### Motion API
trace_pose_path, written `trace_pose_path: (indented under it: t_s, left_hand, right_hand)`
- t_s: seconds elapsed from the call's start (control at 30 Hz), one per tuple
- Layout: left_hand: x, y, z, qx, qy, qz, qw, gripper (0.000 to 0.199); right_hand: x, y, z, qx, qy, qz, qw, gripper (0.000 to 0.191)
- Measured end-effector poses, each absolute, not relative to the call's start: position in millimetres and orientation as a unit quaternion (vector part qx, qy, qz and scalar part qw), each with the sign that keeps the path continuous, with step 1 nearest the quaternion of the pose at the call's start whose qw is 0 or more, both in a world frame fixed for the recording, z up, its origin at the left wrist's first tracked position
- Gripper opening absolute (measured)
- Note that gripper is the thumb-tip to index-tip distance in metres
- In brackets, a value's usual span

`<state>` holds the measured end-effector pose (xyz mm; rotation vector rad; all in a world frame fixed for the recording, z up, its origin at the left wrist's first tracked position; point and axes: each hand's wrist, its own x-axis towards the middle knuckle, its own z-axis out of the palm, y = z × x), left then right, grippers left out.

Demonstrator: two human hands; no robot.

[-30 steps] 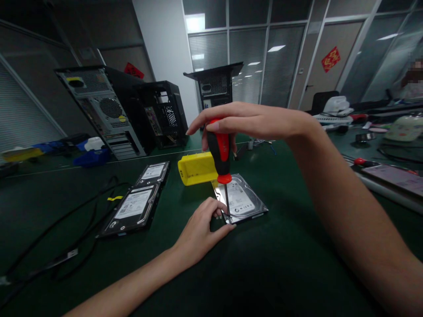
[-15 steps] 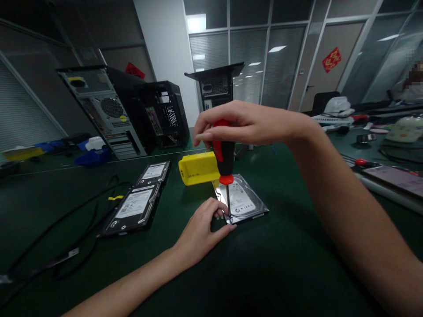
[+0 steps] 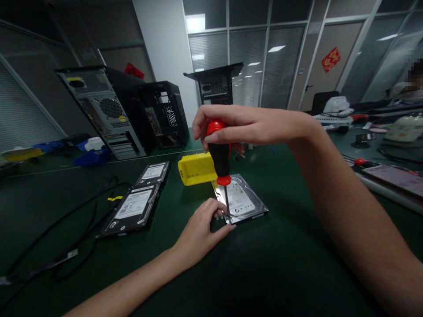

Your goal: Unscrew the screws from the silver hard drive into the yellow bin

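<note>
Red and black, the screwdriver [image 3: 220,159] is standing almost upright under my right hand [image 3: 246,125], which is curling over the handle and gripping it between thumb and fingers. Its tip is meeting the near left corner of a hard drive [image 3: 243,198], which is lying flat on the green counter [image 3: 280,268] in front of me. My left hand [image 3: 203,226] is closing on that same corner, the fingertips pressing along the left edge and the thumb bracing at the near side. Judging by how things are lying, work at this corner is under way and not finished: the metal cover is sitting in place, and the driver is covering the spot, so I am not making out whether a screw is loose there. Small dark bits are lying inside the yellow bin [image 3: 201,162] just behind the drive, possibly screws, though they are too small for me to be certain. Two other drives, a nearer one [image 3: 134,204] and a farther one [image 3: 153,171], are resting to the left, both showing their labelled tops. The drive I am holding is looking silvery and shiny, with a white printed label spreading across its middle and a curved contour running around it.
</note>
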<state>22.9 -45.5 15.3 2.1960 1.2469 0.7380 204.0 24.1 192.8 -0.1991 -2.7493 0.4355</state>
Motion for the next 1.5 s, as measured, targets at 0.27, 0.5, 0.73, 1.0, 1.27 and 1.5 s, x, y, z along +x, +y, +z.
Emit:
trace_pose_path:
  t_s: [0.27,0.5,0.73,1.0,1.27,1.5]
  left_hand:
    - [24,-47,16,0.805,0.465,0.272,0.247,0.021]
    - [24,-46,17,0.806,0.464,0.266,0.255,0.020]
    - [24,-46,15,0.808,0.463,0.264,0.251,0.019]
    - [24,-45,16,0.808,0.464,0.265,0.250,0.019]
    - [24,-46,17,0.806,0.466,0.262,0.253,0.019]
    - [23,-46,15,0.807,0.461,0.263,0.258,0.020]
  right_hand:
    - [196,16,197,-0.058,-0.974,0.127,0.178,0.024]
    - [199,22,192,-0.167,-0.961,0.071,0.209,0.039]
    - [206,25,193,-0.141,-0.963,0.094,0.210,0.030]
    - [199,24,192,-0.138,-0.964,0.029,0.226,0.043]
    - [193,25,190,-0.148,-0.957,-0.045,0.244,0.039]
    - [198,29,187,-0.226,-0.938,-0.037,0.262,0.061]
